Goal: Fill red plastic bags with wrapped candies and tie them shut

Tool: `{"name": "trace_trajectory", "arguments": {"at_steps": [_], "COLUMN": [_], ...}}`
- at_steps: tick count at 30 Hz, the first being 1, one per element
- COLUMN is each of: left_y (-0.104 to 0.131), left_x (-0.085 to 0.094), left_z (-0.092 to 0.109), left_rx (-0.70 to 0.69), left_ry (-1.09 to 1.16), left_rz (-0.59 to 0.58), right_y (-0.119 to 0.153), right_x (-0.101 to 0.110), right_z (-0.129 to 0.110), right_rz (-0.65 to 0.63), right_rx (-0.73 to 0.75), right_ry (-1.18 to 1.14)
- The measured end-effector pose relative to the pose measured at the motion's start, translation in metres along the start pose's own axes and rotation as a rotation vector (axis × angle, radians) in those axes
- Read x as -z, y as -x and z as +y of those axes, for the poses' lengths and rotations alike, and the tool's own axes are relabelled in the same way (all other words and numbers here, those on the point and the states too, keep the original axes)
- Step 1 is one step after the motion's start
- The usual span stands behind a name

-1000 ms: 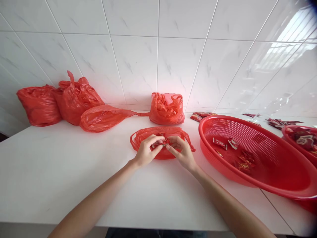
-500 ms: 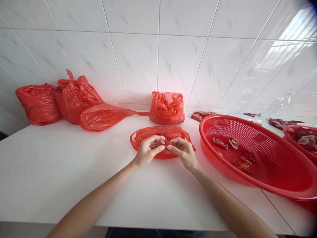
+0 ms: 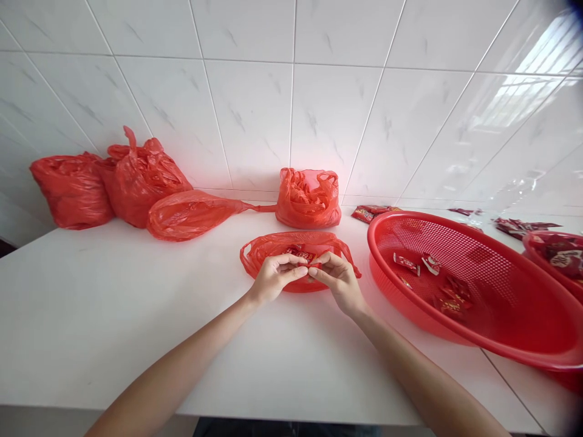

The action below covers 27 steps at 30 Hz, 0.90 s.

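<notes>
My left hand (image 3: 273, 276) and my right hand (image 3: 340, 280) meet over an open red plastic bag (image 3: 259, 249) on the white table. Thumb and fingers of each are closed in a pinch on a small red snack packet (image 3: 311, 263), mostly hidden behind the fingertips. Beyond the fingertips, a few red wrapped packets (image 3: 298, 252) show inside the bag. The bag's mouth gapes upward, with its handles spread left and right.
A large red perforated basket (image 3: 496, 255) with several snack packets (image 3: 453, 291) stands at right, and a smaller red basket (image 3: 532, 249) beyond it. Loose packets (image 3: 373, 212) lie by the wall. A filled red bag (image 3: 307, 200) stands behind; more red bags (image 3: 141, 182) sit at left.
The fingertips have drawn slightly closer together over the packet, and more of the packets in the bag show behind them. Otherwise the hands stay nearly in place.
</notes>
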State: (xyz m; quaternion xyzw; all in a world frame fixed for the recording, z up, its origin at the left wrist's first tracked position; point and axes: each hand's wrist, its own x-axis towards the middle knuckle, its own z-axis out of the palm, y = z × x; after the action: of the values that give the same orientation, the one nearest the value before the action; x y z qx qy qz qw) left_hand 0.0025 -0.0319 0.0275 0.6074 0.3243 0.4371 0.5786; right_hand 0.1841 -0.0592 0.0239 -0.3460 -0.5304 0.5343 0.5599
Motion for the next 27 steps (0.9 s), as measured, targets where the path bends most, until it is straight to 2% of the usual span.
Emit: {"name": "trace_trajectory", "arguments": {"at_steps": [8,17,27], "left_y": [0.0017,0.0020,0.0028], "left_x": [-0.0044,-0.0046,-0.0068], "left_z": [-0.0010,0.0034,0.0005], "left_rx": [0.065,0.039,0.068], "left_ry": [0.229,0.089,0.191], "left_rz": [-0.018,0.003,0.016], "right_y": [0.0005,0.0007,0.0034], "right_x": [0.0002,-0.0015,-0.0050], "right_z": [0.0066,-0.0023,0.0021], "right_rz": [-0.023,-0.033,0.019], "right_rx": [-0.032,-0.029,0.021], "right_ry": [-0.105,0.018,0.048]}}
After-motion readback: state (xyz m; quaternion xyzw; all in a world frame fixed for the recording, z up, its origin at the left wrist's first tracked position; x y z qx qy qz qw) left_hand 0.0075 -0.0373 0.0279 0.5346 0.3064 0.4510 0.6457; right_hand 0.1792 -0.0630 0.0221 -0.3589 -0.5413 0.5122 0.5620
